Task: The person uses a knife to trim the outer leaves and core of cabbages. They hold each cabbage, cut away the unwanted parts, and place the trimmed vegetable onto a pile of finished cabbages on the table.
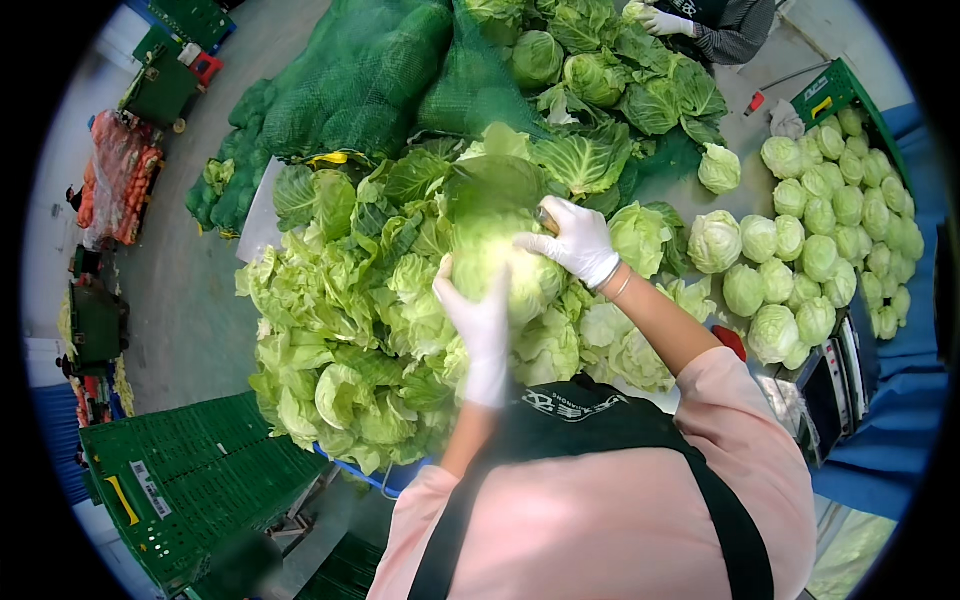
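Both my hands are in white gloves at a pale green cabbage head [525, 281] in the middle of the view. My left hand [480, 322] lies against its left side with thumb and fingers spread apart. My right hand [574, 236] is at its upper right, closed around a small tool with a brown handle [549, 220]; the tool's working end is hidden or blurred. Dark green outer leaves [495, 184] stand just beyond the head. Loose cabbage leaves [315, 292] are heaped to the left of my hands, and more pale leaves lie under them.
Green mesh sacks of cabbages [360, 82] and untrimmed cabbages [592, 75] lie beyond. A co-worker's gloved hand [667, 22] is at the top right. Trimmed cabbage heads [817, 255] spread out on the right, near a green crate [832, 94]. Green crates [187, 472] stand at the lower left.
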{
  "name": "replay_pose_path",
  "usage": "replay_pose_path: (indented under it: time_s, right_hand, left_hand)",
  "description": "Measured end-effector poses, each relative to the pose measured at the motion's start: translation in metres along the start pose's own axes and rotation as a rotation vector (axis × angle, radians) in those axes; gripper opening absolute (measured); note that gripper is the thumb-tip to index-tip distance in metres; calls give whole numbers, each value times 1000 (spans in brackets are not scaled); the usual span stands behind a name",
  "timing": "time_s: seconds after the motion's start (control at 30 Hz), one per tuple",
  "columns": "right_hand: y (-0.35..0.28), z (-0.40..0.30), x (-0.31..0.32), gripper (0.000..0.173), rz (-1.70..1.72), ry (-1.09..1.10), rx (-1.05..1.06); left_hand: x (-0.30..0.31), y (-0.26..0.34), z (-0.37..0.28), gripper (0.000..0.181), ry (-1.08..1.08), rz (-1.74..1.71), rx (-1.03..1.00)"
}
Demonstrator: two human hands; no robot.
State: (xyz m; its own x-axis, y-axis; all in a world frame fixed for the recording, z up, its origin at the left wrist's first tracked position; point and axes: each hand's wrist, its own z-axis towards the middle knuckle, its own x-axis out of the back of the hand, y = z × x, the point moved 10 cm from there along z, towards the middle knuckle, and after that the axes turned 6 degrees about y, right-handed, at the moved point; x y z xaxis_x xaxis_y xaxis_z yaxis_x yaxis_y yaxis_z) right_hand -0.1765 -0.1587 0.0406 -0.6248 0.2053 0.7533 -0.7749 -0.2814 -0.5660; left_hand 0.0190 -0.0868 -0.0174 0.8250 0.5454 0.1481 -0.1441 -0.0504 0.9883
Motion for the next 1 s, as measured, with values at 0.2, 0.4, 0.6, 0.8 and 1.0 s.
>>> replay_pose_path:
  time_s: [0.2,0.4,0.6,0.8,1.0]
  right_hand:
    - [0,11,2,53,104,151,58]
    - [77,2,-14,48,13,184,-273]
    - [57,-9,21,57,85,94,-267]
    - [-41,-52,11,29,-198,-320,270]
    - [-45,-34,14,28,-306,-223,381]
  left_hand:
    - [1,-5,3,59,37,-10,22]
    - [13,-5,-19,62,-18,-146,0]
    - [27,10,-35,77,-81,-138,35]
    - [21,5,-35,77,-141,-253,131]
    - [18,0,-31,77,-83,-240,138]
